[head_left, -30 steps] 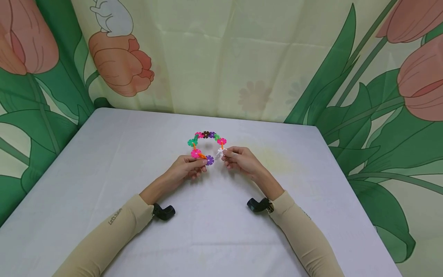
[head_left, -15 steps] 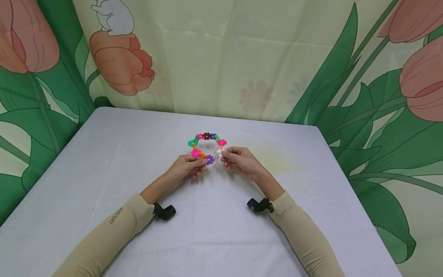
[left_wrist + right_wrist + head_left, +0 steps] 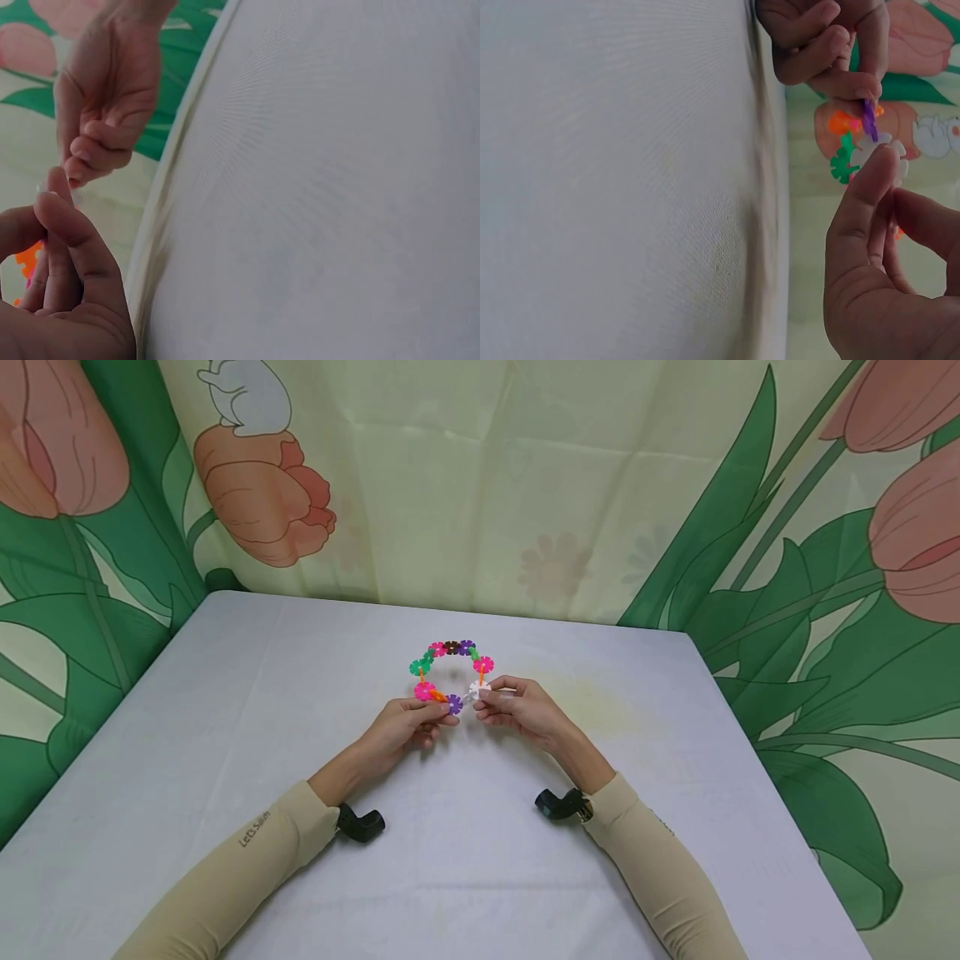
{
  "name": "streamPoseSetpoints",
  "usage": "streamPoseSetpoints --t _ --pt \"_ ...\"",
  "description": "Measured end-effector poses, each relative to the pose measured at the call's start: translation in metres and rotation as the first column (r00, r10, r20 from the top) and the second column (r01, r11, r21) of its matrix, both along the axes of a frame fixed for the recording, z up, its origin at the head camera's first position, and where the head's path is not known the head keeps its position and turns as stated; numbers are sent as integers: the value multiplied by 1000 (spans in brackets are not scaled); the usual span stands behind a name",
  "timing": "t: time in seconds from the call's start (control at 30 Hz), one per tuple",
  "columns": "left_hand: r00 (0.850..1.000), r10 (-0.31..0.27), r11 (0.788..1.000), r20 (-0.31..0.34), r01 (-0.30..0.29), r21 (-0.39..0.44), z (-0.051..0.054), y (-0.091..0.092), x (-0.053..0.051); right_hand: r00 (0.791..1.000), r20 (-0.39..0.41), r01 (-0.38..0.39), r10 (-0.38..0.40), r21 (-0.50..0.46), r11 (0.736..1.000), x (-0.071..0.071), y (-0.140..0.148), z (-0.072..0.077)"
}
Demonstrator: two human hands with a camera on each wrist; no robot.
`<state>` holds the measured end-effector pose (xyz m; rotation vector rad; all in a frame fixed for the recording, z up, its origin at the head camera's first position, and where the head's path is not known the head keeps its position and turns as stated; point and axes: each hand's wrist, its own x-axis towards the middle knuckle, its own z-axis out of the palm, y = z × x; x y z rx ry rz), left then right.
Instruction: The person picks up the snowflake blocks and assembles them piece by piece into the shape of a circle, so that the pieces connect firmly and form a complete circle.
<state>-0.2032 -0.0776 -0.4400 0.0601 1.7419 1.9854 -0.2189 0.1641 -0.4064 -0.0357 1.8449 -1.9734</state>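
A ring-shaped chain of colourful interlocking snowflake discs [image 3: 452, 648] is held up over the table between both hands. My left hand [image 3: 397, 731] pinches the purple disc [image 3: 454, 704] at the near end, beside an orange and a pink disc [image 3: 424, 691]. Opposite it, my right hand [image 3: 525, 710] pinches a white disc [image 3: 480, 692] at the other end. In the right wrist view, the purple disc [image 3: 869, 120] stands edge-on right by the white disc [image 3: 900, 150]; whether they are joined I cannot tell. Fingers hide most of the chain in the left wrist view, leaving an orange disc [image 3: 28, 261] partly visible.
A white cloth covers the table [image 3: 465, 860], with a faint yellowish patch right of the hands. Behind it hangs a curtain [image 3: 450, 485] printed with tulips and a rabbit. Each wrist carries a black camera [image 3: 362, 824].
My left hand has shifted slightly right, bringing the purple disc closer to the white one. The far side of the chain dipped, then rose and moved slightly right.
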Motion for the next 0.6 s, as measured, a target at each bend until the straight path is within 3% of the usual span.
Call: streamPoseSetpoints --t 0.27,0.6 --pt "1000 -3 997 23 2 73 0 1 2 1000 -4 -15 15 -21 1000 0 1 -1" --pt "999 -12 997 46 8 82 -2 3 3 999 28 -45 45 -9 999 -3 5 -6"
